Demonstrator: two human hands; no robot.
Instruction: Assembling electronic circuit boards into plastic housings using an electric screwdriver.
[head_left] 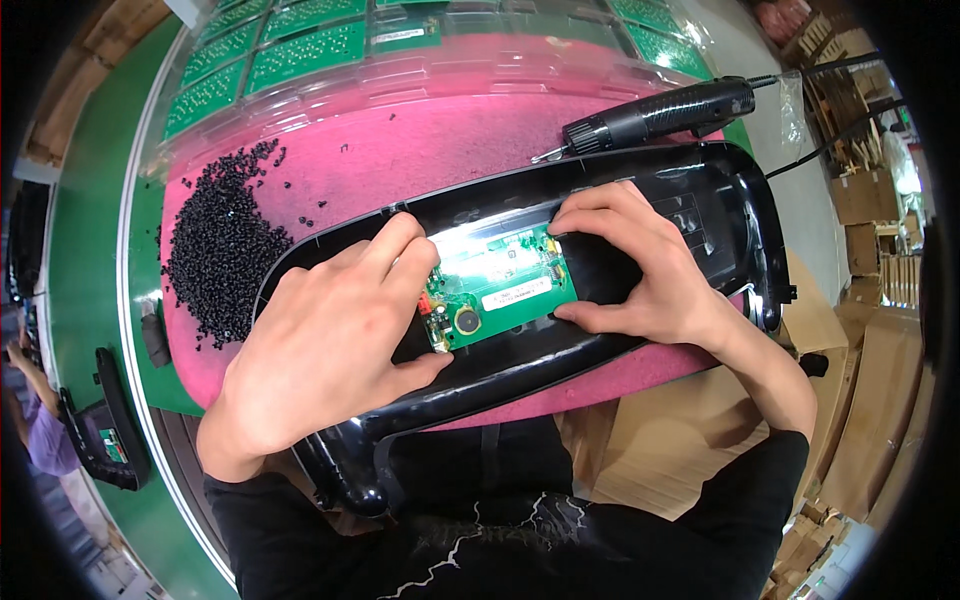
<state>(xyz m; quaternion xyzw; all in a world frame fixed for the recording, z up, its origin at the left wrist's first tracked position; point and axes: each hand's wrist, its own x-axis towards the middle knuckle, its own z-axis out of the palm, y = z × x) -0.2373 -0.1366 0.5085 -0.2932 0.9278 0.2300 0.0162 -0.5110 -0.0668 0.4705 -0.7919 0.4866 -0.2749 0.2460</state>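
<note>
A green circuit board [515,312] lies over the hollow of a long black plastic housing [690,215]. It carries a white label, a round part and several small components. My left hand [335,335] grips the board's left end, thumb at the near corner and fingers at the far one. At the right end, my right hand [645,265] pinches the board between thumb and fingers. Whether the board rests fully on the housing is hidden by the hands. Behind the housing lies a black electric screwdriver [660,115], its bit pointing left.
A heap of small black screws [225,245] sits on the pink mat [430,120] at left. Clear trays [400,75] of green circuit boards stand at the back. Cardboard boxes [660,425] are at lower right. Far left, another person's arm [38,385] is beside a second black housing [105,430].
</note>
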